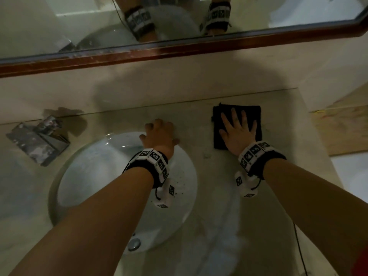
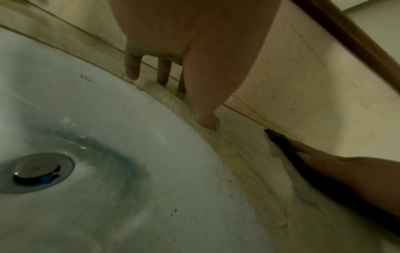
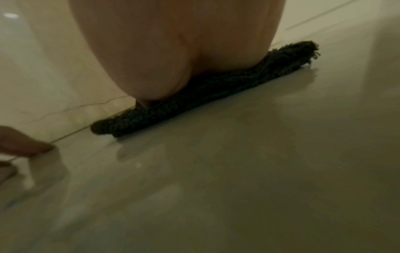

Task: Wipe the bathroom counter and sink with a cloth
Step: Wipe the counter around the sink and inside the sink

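Note:
A folded black cloth point(image 1: 221, 124) lies flat on the beige stone counter point(image 1: 201, 124) to the right of the sink, close to the back wall. My right hand point(image 1: 238, 129) presses on it with straight, spread fingers; the right wrist view shows the palm down on the cloth point(image 3: 216, 87). The round white sink point(image 1: 95, 166) sits left of centre, its metal drain point(image 2: 36, 172) showing. My left hand point(image 1: 159, 134) rests on the counter at the sink's far rim, fingertips point(image 2: 208, 122) touching the stone, holding nothing.
A shiny dark packet point(image 1: 37, 140) lies on the counter at the left. A mirror with a brown wooden frame point(image 1: 179, 50) hangs above the back wall. The counter's right edge point(image 1: 318, 140) drops off beside a wooden surface point(image 1: 342, 126).

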Motion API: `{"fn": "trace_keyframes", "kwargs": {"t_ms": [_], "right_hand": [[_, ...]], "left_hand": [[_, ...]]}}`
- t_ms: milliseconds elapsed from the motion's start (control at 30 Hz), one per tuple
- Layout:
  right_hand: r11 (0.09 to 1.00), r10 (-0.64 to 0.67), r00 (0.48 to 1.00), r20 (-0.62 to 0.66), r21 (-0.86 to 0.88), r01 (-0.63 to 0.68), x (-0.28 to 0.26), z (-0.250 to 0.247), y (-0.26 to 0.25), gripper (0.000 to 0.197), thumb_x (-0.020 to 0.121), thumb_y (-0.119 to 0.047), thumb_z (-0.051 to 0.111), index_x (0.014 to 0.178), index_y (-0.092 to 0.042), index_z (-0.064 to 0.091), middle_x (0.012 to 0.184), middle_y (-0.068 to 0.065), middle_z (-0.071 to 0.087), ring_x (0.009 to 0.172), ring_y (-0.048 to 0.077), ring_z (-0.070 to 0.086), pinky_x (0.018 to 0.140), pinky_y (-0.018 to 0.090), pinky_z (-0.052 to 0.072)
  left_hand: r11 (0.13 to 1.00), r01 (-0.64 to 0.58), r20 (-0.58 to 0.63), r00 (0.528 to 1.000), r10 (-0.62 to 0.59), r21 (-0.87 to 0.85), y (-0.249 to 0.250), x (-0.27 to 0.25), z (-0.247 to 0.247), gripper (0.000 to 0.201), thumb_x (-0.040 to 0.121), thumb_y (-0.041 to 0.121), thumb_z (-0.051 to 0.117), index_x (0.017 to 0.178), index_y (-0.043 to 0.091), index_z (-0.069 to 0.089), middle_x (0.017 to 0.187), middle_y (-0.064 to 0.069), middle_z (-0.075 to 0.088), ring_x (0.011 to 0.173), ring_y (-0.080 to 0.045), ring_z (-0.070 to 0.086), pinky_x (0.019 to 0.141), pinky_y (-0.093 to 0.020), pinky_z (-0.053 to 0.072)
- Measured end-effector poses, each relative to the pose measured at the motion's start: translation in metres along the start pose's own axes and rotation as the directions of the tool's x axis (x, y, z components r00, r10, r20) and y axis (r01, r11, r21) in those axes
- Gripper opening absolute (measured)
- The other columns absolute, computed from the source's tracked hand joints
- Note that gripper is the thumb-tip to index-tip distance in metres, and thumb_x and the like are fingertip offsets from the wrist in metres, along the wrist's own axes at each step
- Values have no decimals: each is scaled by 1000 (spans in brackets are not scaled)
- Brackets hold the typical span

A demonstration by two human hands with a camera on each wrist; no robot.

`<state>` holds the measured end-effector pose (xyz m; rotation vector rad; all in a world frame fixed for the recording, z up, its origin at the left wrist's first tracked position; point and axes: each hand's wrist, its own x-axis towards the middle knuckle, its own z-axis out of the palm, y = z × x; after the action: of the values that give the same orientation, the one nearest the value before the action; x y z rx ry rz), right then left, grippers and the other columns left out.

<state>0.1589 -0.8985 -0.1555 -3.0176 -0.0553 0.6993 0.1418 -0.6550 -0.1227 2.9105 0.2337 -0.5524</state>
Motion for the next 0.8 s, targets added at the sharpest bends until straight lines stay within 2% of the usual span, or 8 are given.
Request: {"fn": "trace_keyframes", "kwargs": {"t_ms": [267, 367, 667, 800], "right_hand": [[962, -258, 966, -28, -99, 255, 21, -1, -79, 60, 101, -54, 15, 152, -39, -11, 162, -3, -19, 148, 29, -17, 115, 63, -4], [938, -333, 942, -35, -118, 327, 27, -1, -106, 59, 101, -53, 17, 152, -40, -9, 162, -3, -17, 148, 30, -17, 115, 63, -5], [929, -362, 932, -16, -85, 359, 32, -1, -108, 59, 101, -54, 18, 153, -41, -7, 162, -4, -16, 148, 29, -16, 115, 62, -6], [913, -403, 915, -22, -74, 400, 32, -2, -95, 59, 101, -55, 19, 153, -42, -5, 163, -5, -15, 149, 26, -16, 116, 61, -6]], "left_hand": [[1000, -12, -4, 1000, 12, 28, -1, 6, 2, 52, 86, 49, 63, 133, 32, 48, 143, -1, 36, 131, -33, 29, 95, -49, 38], [1000, 22, -42, 999, -22, 8, 1, 9, 3, 43, 90, 38, 61, 131, 29, 49, 138, -1, 41, 127, -31, 33, 92, -47, 40], [997, 75, -12, 997, -74, 11, 10, 3, -3, 43, 93, 33, 56, 134, 27, 46, 142, -2, 39, 132, -31, 31, 99, -52, 37], [995, 100, 5, 995, -100, -11, 13, 3, -6, 52, 88, 40, 62, 137, 30, 45, 146, -1, 36, 133, -31, 31, 102, -53, 32]]}}
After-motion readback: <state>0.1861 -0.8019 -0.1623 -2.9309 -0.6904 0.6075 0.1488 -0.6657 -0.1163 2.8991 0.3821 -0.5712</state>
